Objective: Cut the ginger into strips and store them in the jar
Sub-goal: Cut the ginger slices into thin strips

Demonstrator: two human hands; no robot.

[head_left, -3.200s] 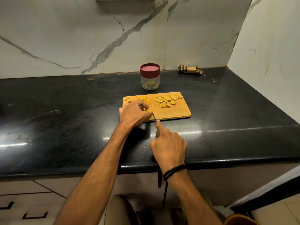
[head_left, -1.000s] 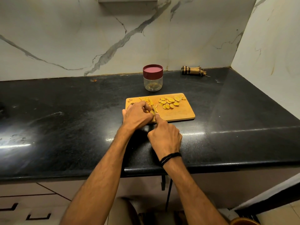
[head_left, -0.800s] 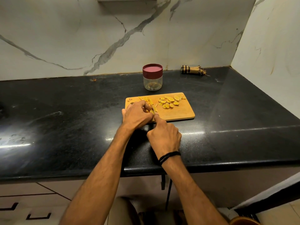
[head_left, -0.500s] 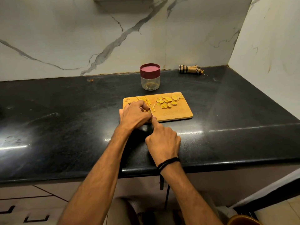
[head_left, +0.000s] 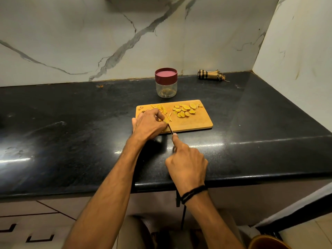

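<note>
Nearest the observer, the right hand (head_left: 186,164), with a dark wristband (head_left: 193,193) on its wrist, is over the front part of the black countertop (head_left: 71,132). Its fingers are wrapped round the handle of the knife (head_left: 170,129) and the index finger lies straight along the spine. The blade points to eleven o'clock and crosses the near edge of the cutting board (head_left: 197,123). At the blade's ten o'clock, the left hand (head_left: 149,124) rests on the board's near-left corner. Its fingertips are bunched and curled down on a ginger piece (head_left: 161,120) that is mostly hidden beneath them. The blade tip sits just beside those fingertips. At the board's eleven o'clock lie the cut strips (head_left: 162,109). At its one o'clock, a cluster of uncut ginger slices (head_left: 185,110) lies apart from the strips. Beyond the board at twelve o'clock stands the jar (head_left: 166,87) with its red lid (head_left: 166,75) on and little visible inside. A rolled cloth (head_left: 210,75) lies at two o'clock against the back wall. Assessment: the cutting step is in hand and is well short of complete, given the slices still waiting. The next move calls for a short downward stroke close to the holding fingertips, which should be kept tucked back. Further slices should then be fed in from one o'clock. The jar must be opened before any strips can go in.
</note>
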